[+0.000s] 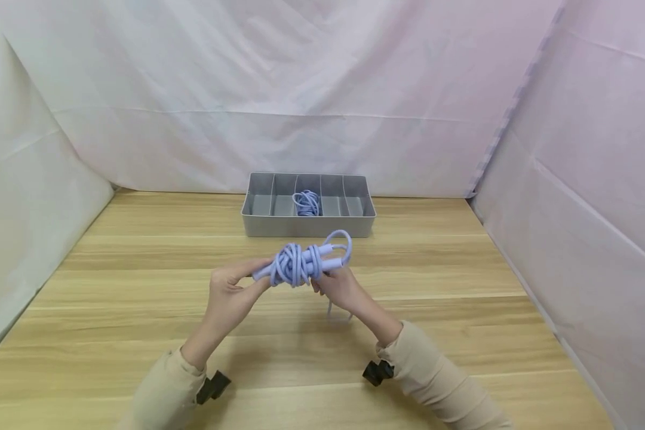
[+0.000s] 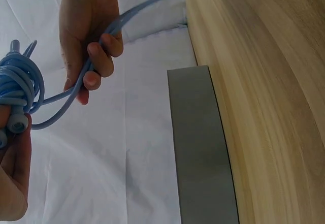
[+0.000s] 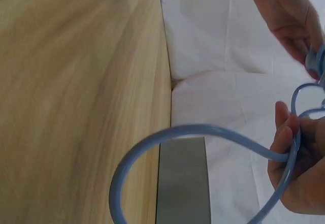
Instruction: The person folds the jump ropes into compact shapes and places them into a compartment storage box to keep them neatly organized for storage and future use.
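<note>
A light-blue jump rope, its cord wound around its two handles, is held in the air above the table. My left hand pinches the handle ends on the left side between thumb and fingers. At the other side, my right hand grips the loose cord, partly hidden behind the bundle in the head view. In the right wrist view a long loop of cord hangs out of the right hand's curled fingers. The left wrist view shows the wound coils at its left edge.
A grey tray with five side-by-side compartments stands at the back of the wooden table. Another coiled blue cord lies in its middle compartment. White cloth walls enclose the back and sides.
</note>
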`<state>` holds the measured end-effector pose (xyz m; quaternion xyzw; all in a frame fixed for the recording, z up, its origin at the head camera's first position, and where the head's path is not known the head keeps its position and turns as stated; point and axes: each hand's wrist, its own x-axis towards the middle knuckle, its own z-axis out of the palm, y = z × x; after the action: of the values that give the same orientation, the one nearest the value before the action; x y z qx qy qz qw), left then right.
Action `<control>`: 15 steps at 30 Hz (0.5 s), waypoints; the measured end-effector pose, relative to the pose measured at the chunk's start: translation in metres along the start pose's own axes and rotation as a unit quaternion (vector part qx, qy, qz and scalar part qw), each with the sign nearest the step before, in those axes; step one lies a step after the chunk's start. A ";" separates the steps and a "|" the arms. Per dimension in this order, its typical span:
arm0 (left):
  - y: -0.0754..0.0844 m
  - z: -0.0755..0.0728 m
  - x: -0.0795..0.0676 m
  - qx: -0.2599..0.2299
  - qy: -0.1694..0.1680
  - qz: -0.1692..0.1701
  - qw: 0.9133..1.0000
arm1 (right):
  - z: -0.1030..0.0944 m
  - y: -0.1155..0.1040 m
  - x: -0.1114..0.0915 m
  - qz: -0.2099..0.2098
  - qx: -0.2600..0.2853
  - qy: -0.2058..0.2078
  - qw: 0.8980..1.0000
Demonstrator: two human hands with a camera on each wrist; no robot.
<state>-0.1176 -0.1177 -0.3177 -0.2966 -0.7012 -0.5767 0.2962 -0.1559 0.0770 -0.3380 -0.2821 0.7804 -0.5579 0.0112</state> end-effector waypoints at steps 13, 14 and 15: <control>-0.018 0.003 -0.003 0.184 0.090 0.024 0.979 | 0.015 -0.016 -0.011 0.040 -0.075 -0.018 0.996; -0.018 0.002 -0.003 0.191 0.096 0.024 0.976 | 0.015 -0.017 -0.012 0.040 -0.072 -0.016 0.996; -0.019 0.001 -0.003 0.192 0.100 0.023 0.976 | 0.015 -0.018 -0.013 0.041 -0.071 -0.014 0.997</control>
<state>-0.1297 -0.1196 -0.3323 -0.1908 -0.7589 -0.4511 0.4292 -0.1325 0.0662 -0.3316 -0.2577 0.8287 -0.4962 0.0244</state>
